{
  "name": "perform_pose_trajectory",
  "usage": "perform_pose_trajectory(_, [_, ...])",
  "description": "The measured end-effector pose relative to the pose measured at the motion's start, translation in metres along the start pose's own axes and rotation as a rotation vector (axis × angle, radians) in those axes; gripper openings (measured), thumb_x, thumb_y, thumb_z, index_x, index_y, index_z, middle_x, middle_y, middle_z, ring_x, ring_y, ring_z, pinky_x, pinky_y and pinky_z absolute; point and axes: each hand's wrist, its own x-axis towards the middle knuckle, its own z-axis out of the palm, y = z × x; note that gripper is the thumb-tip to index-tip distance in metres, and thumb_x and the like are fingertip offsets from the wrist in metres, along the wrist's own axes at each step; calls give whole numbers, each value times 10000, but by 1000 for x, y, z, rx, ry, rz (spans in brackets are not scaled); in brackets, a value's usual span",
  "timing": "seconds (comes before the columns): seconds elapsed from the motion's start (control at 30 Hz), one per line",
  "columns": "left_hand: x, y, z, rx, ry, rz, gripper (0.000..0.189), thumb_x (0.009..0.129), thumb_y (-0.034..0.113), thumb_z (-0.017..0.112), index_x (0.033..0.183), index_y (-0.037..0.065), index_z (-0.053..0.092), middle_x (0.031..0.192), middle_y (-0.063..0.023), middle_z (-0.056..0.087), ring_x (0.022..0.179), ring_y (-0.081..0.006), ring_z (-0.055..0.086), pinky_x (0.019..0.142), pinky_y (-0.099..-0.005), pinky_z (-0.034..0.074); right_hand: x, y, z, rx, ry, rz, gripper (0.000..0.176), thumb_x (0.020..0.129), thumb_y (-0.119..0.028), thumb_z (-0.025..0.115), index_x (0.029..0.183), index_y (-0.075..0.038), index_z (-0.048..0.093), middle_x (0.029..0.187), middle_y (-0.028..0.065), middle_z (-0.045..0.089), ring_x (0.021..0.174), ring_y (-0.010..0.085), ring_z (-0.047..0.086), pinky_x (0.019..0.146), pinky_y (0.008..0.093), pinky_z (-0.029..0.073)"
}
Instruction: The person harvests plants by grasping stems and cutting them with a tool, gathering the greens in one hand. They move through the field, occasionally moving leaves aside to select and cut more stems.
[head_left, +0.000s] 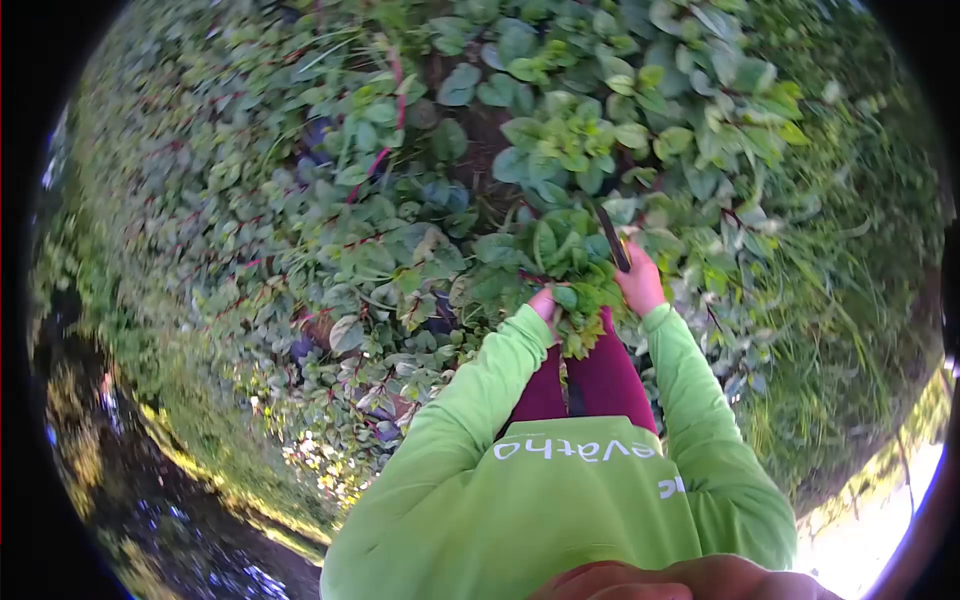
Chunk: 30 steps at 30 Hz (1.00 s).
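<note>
Leafy green plants with reddish-purple stems fill the ground before me. My right hand [641, 281] is closed around a knife [612, 238], its long dark blade pointing up and away from me into the leaves. To its left, my left hand [546, 304] is closed on a bunch of green leaves [582, 318] in front of my legs. Leaves hide most of the fingers of that hand. Just beyond both hands stands a leafy plant [565, 240], with foliage close to the blade.
Dense foliage [270, 190] spreads across the left, with a long pink-red stem [401, 95] rising from it. Brown soil [485, 145] shows between plants ahead. Tall grass [830, 320] grows on the right. White and yellow blooms or bright leaves [325, 465] are at lower left.
</note>
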Motion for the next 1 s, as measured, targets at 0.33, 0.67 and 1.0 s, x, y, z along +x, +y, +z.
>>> perform_pose_trajectory(0.33, [-2,4,-14,17,-81,73,290,887,264,564,1068,42,607,1027,-133,663,919,-301,648,856,-466,530,101,46,-90,-298,232,422,393,875,-363,565,1240,-216,549,1135,202,591,1046,379,590,897,458,468])
perform_pose_trajectory(0.67, [-7,29,-33,26,35,104,286,889,235,548,1075,23,594,1035,-137,663,940,-287,651,855,-448,538,91,87,-117,-724,-380,409,389,838,-307,650,1225,-285,621,1155,130,636,1053,287,617,902,393,488])
perform_pose_trajectory(1.0, [-86,42,-34,112,-47,306,352,908,173,501,1170,-53,567,1111,-188,639,956,-300,654,892,-401,524,9,146,-224,-781,-253,521,426,863,-216,626,1259,-68,578,1218,91,637,1085,178,620,944,308,456])
